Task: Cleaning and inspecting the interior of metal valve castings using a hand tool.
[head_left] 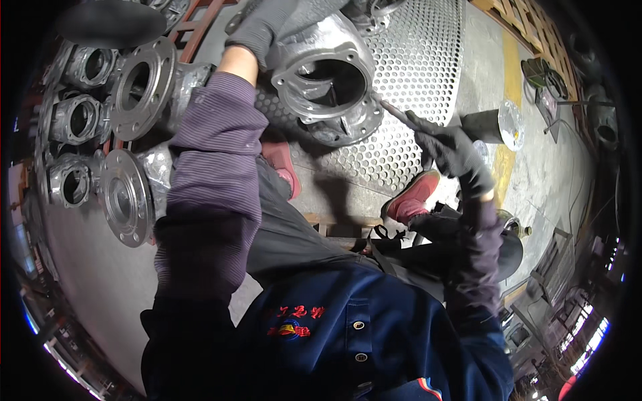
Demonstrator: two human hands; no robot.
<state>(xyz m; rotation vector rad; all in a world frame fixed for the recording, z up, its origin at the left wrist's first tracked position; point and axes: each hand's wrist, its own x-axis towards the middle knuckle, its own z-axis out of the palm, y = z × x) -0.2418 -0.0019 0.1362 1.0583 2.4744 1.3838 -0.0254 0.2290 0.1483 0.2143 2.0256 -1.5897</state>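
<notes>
Casting (321, 87), grey metal with a wide round mouth, stands at the upper middle of the view on a perforated sheet (418, 80), ahead of the person's feet. Its mouth faces up toward the camera, ringed by a rim with small lugs, and a flange with bolt holes juts out below it. Both hands wear dark gloves. The left hand (259, 35) is at the upper left of the casting, close against its side; its fingers run toward the top edge and are hard to make out, so I cannot tell how far they are bent or whether they have hold of anything. The right hand (455, 152) is to the right of the casting, its fingers closed round a slim rod (394, 112). The rod points up and left, its tip just beside the flange; whether the two touch, I cannot tell. Another casting (373, 15) shows at the top edge. On the left, more castings (79, 120) stand in rows, with two broad flanges (126, 197) toward the middle. A cylinder (491, 125) with a shiny end lies right of the sheet, over a yellow stripe (511, 60) on the floor. Red shoes (416, 195) show below the casting, one to each side.
</notes>
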